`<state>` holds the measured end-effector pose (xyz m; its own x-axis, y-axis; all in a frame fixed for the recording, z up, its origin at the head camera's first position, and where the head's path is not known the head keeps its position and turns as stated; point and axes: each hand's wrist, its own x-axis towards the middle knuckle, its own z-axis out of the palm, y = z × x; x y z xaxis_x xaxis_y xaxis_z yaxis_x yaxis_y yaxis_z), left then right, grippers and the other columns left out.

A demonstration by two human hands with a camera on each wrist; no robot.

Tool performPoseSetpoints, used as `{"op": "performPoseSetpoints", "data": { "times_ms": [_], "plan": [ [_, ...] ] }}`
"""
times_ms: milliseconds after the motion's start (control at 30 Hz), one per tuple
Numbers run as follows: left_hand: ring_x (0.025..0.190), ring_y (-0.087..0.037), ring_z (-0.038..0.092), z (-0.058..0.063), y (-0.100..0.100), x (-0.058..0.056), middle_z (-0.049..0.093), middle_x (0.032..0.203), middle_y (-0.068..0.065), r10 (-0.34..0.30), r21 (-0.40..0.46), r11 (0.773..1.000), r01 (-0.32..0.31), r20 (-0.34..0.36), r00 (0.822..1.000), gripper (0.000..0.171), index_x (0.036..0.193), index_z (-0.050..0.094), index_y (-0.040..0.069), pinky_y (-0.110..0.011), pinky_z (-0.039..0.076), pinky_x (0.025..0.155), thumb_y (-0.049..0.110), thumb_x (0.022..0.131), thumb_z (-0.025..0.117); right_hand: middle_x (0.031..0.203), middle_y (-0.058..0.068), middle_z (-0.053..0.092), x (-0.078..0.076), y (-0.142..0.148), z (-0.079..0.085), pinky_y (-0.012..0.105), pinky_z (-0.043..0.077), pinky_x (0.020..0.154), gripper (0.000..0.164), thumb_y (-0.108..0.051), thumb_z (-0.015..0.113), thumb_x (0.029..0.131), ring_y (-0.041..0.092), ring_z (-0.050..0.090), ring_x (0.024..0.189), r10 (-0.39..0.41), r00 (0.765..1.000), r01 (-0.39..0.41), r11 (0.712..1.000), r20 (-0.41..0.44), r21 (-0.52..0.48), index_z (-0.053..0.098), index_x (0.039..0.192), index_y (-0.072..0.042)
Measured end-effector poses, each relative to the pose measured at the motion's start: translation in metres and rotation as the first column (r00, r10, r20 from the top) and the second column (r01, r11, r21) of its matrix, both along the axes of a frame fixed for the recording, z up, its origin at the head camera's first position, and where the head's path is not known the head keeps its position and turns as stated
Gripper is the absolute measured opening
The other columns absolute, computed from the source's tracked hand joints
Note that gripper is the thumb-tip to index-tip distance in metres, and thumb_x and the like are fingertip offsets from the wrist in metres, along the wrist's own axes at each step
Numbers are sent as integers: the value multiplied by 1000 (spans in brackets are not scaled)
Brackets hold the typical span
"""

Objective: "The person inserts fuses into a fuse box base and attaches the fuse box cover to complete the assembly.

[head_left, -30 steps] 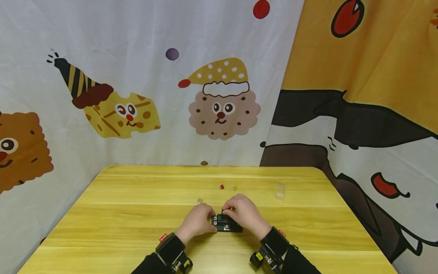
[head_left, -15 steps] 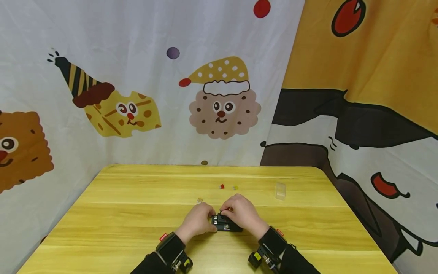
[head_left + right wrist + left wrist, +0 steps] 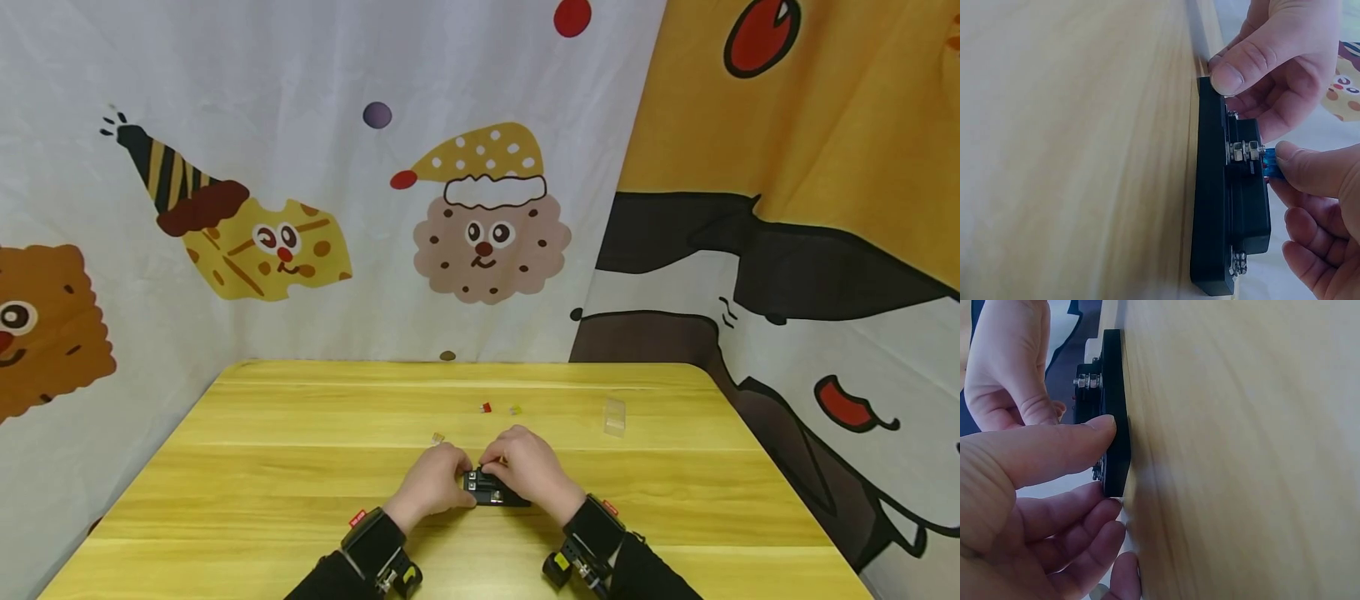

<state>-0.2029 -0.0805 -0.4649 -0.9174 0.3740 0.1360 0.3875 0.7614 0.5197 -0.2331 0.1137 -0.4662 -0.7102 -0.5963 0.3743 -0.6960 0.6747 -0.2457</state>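
A black fuse block [image 3: 495, 498] with metal bolts and nuts lies flat on the wooden table, between both hands. My left hand [image 3: 431, 483] grips its left end, and in the left wrist view the thumb [image 3: 1100, 428] presses on the near side while the fingers reach around the far side. With thumb and fingers my right hand [image 3: 534, 473] pinches a small blue blade fuse [image 3: 1270, 164] at the top of the block. The fuse's lower edge meets the block's top face, beside a bolt. In the head view the right hand hides the fuse and part of the block.
Beyond the hands lie a red blade fuse [image 3: 486, 407], a yellow one [image 3: 515, 410] and an amber one [image 3: 438, 437] close to the left knuckles. A clear plastic cover [image 3: 614, 417] is farther right. A printed curtain [image 3: 300, 125] hangs behind the table.
My right hand has shifted slightly left along the fuse block, its fingertips now closer to the left hand. The left hand and the block have stayed in place.
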Motion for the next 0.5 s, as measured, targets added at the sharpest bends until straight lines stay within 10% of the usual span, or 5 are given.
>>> {"op": "performPoseSetpoints", "data": {
  "times_ms": [500],
  "plan": [
    [74,-16,51,2,-1,-2,57,82,-1,-4,17,1000,4,30,1000,37,89,70,4,-34,45,70,17,62,92,80,-10,66,-2,-5,5,27,50,74,5,-24,80,84,11,58,81,-14,1000,13,1000,28,23,78,85,-19]
  ]
}}
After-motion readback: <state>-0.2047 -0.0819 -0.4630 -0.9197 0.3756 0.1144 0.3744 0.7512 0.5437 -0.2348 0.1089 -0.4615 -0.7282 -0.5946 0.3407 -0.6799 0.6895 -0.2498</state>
